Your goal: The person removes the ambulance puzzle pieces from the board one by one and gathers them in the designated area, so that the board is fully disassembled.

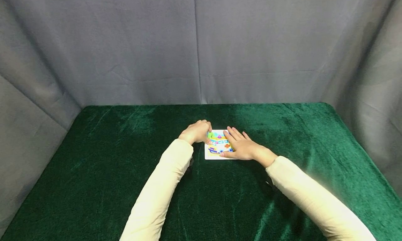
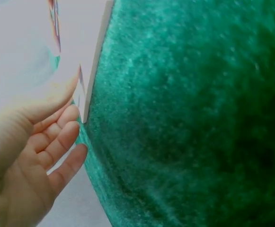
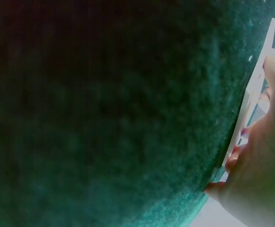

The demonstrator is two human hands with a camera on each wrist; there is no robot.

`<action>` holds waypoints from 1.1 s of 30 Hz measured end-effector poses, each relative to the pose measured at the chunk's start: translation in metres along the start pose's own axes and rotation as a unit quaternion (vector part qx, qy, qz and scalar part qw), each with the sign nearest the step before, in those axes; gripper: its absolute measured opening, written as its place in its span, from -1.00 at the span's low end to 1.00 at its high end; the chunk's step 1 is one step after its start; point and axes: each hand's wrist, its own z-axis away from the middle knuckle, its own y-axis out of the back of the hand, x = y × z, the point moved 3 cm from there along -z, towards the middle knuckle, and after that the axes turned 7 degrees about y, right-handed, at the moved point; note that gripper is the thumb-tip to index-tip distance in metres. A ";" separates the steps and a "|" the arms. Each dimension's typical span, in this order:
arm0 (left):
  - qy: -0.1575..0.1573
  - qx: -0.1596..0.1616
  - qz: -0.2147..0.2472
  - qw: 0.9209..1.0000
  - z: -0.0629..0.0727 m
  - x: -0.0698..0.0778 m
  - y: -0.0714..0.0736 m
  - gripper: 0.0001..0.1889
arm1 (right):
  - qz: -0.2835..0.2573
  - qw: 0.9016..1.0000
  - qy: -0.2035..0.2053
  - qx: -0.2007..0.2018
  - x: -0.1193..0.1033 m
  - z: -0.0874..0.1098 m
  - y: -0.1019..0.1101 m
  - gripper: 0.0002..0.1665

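Observation:
A jigsaw puzzle board [image 1: 208, 156] with a white border and a bright printed vehicle picture lies on the green cloth. At its upper left, my left hand [image 1: 196, 132] pinches a colourful puzzle piece [image 1: 210, 135] between thumb and curled fingers. The left wrist view has the thumb [image 2: 64, 92] over the board's corner and the other fingers bent beyond its edge. My right hand [image 1: 242, 147] rests spread across the board's right part, covering some of the picture. From the right wrist, the board [image 3: 249, 97] appears edge-on beneath that hand.
Dark green velvety cloth [image 1: 110, 178] covers the table around the board. Grey curtains [image 1: 141, 49] hang behind the far edge and along both sides. Pale sleeves [image 1: 157, 199] cover both forearms.

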 end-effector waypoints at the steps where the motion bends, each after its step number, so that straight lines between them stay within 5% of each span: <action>1: 0.000 -0.001 0.001 1.000 0.000 0.000 0.000 -0.52 | 0.000 1.000 0.000 0.000 0.000 0.000 0.000 0.07; 33: -0.023 0.023 0.096 0.995 0.004 -0.005 -0.006 -0.47 | 0.049 0.998 0.033 -0.026 -0.004 -0.001 0.000 -0.05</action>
